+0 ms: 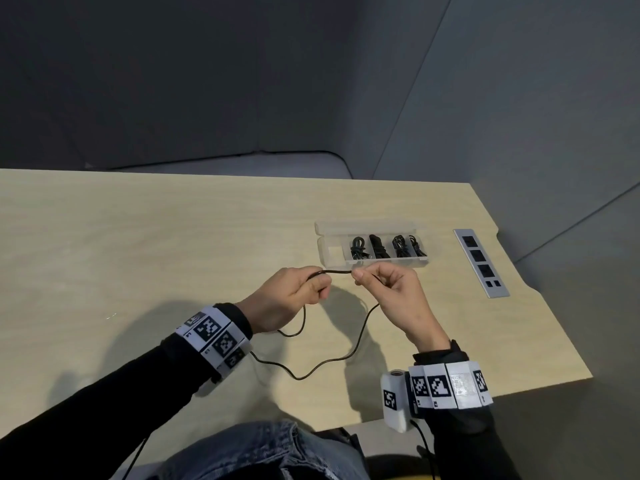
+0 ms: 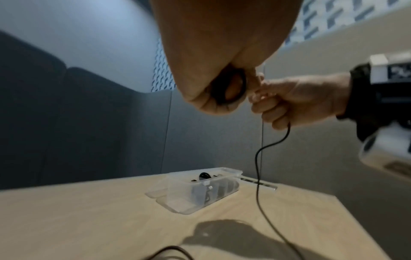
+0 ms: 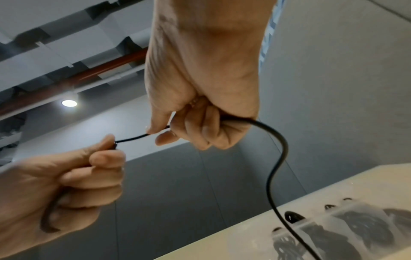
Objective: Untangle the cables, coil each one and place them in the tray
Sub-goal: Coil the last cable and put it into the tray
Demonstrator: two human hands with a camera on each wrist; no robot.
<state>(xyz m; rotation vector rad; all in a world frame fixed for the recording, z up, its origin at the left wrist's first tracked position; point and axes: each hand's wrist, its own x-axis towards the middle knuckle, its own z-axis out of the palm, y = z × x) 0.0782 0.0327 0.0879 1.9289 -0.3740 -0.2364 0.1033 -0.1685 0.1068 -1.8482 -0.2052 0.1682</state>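
We hold the last loose black cable (image 1: 337, 271) above the worktop (image 1: 138, 237), a short stretch taut between our hands. Our left hand (image 1: 291, 296) has its grip curled round a small loop of it, and our right hand (image 1: 388, 292) pinches it between thumb and forefinger, the slack trailing down onto the worktop in a long curve. Just beyond our hands sits the clear tray (image 1: 372, 263), lid open; four of its compartments each hold a coiled black cable (image 1: 358, 247), while the leftmost compartment (image 1: 334, 254) has none.
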